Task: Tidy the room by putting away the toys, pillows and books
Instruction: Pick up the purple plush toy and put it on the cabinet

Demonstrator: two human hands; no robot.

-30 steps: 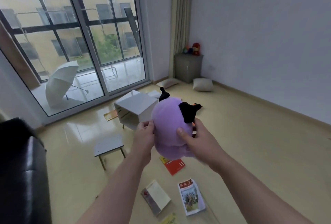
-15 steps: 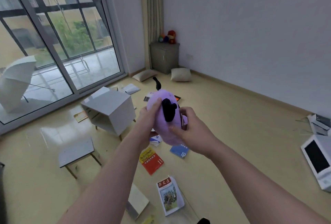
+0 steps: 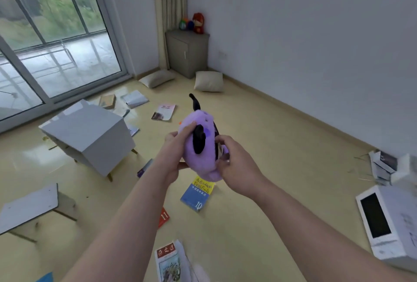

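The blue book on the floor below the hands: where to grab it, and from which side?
Probably its near edge, from above on the person's side: the blue book lies flat, cover up, so fingers must slip under an edge. The left hand and right hand both grip the purple plush, so one must free first.

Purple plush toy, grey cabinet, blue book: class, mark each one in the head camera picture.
purple plush toy (image 3: 203,167): head view, lower purple body below the black ear.
grey cabinet (image 3: 196,56): head view, right-hand face.
blue book (image 3: 195,198): head view, blue part of the cover.
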